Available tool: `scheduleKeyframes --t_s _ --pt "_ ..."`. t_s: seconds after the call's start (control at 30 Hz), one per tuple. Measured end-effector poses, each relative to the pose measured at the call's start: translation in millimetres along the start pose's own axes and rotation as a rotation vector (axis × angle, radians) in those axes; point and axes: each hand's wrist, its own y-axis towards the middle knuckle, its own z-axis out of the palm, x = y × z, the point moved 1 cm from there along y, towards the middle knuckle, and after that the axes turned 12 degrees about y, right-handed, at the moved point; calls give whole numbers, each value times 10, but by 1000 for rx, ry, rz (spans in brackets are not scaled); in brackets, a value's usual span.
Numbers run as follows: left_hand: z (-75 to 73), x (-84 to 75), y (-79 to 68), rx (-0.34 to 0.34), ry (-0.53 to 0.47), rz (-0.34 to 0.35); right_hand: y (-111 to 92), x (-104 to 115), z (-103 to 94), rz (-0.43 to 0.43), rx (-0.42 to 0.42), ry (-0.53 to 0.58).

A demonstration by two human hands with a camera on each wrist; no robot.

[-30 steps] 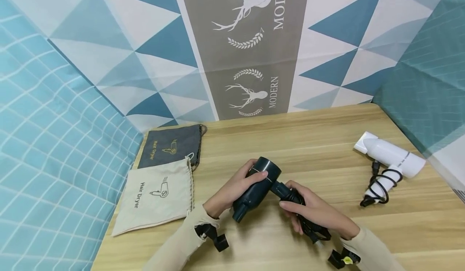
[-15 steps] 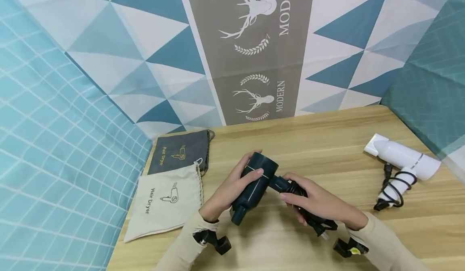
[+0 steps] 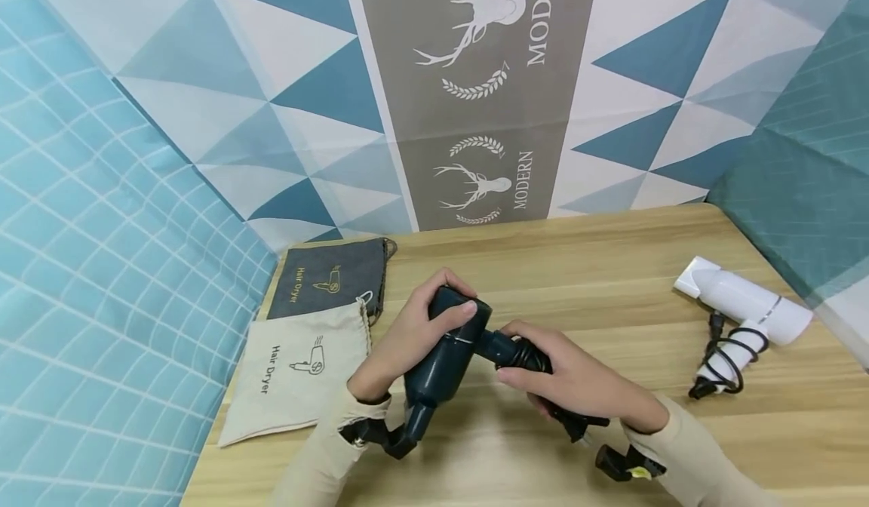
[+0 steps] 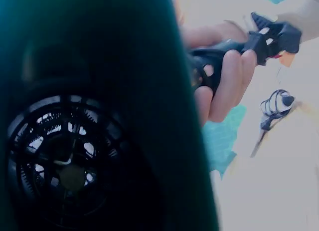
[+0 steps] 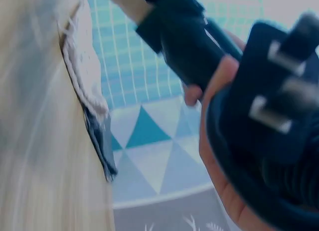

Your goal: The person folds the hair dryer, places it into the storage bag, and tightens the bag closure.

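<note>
A dark green hair dryer (image 3: 434, 375) is held up over the wooden table by both hands. My left hand (image 3: 403, 345) grips its barrel near the wide far end, thumb lying across the top. The barrel's narrow end points down toward me, beside the left wrist camera. My right hand (image 3: 577, 379) grips the handle, which has black cord (image 3: 531, 356) wound round it. Close up in the right wrist view is the plug (image 5: 264, 96) with its metal prongs. The left wrist view shows a round grille (image 4: 65, 156) on the barrel.
A white hair dryer (image 3: 736, 292) lies at the right, its black cord wrapped round the handle. On the left, a cream drawstring bag (image 3: 288, 386) printed "Hair Dryer" overlaps a dark grey one (image 3: 326, 262). Patterned cloth walls (image 3: 136, 250) border the wooden table (image 3: 557, 265).
Both hands have shifted left with the dark hair dryer. My left hand has slid up toward the barrel's wide end, and the narrow end has swung left. The head view has shifted slightly.
</note>
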Motion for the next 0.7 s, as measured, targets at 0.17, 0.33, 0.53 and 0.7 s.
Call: scheduleKeyframes --t_s 0.17,0.33,0.53,0.7 --pt "-59 -91 -93 -18 20 47 -10 42 122 -23 -32 -34" --pt "-72 -146 -119 -32 37 91 -32 75 165 -59 -57 -49" --pt "-67 -171 -147 -80 34 114 -47 103 184 -78 -116 -73" --pt "-58 -199 -191 -106 20 110 -60 120 219 -108 -172 -83"
